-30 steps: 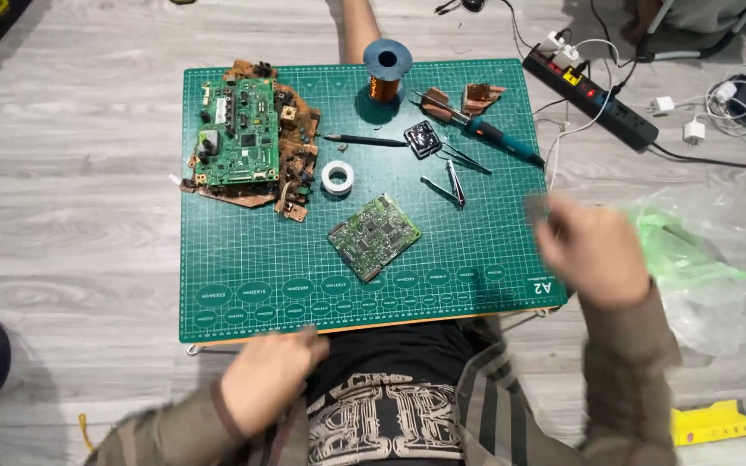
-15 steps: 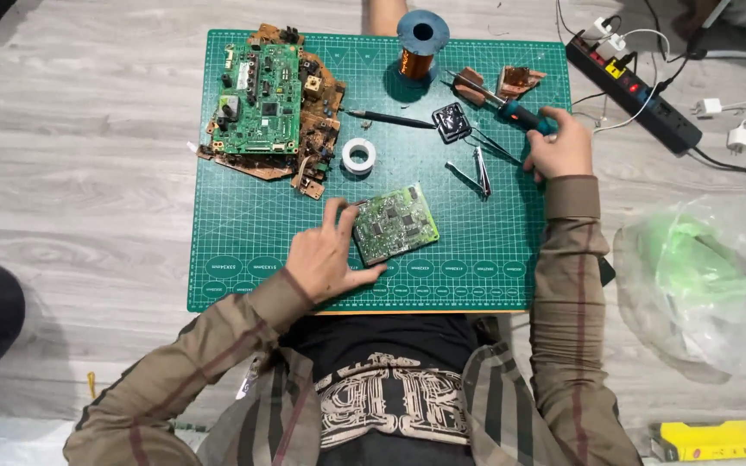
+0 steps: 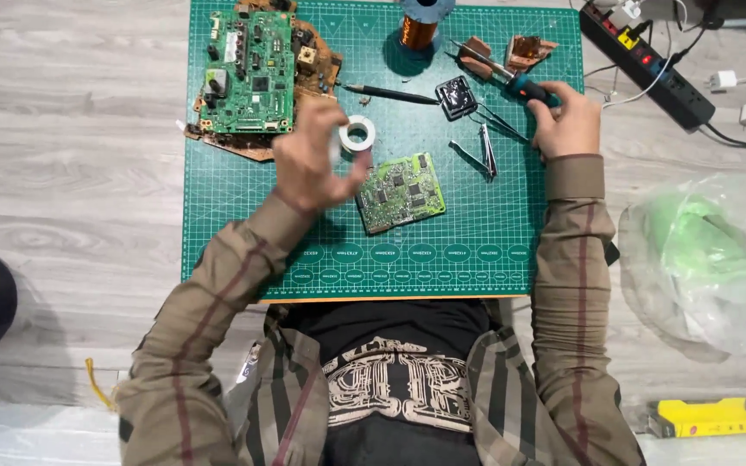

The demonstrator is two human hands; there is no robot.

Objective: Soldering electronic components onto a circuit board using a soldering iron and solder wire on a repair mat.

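Green mat (image 3: 494, 250), left hand (image 3: 308, 160) holding solder roll (image 3: 357, 134)

Matt green mat (image 3: 477, 233), glossy copper-wire spool (image 3: 419, 33), seemingly wood-grain floor (image 3: 71, 173).

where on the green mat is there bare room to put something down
Free patches on the cutting mat: the near strip between the small circuit board and the front edge, and the left side below the large circuit board. The far right is crowded around the right hand: soldering iron, tweezers, copper wire spool.
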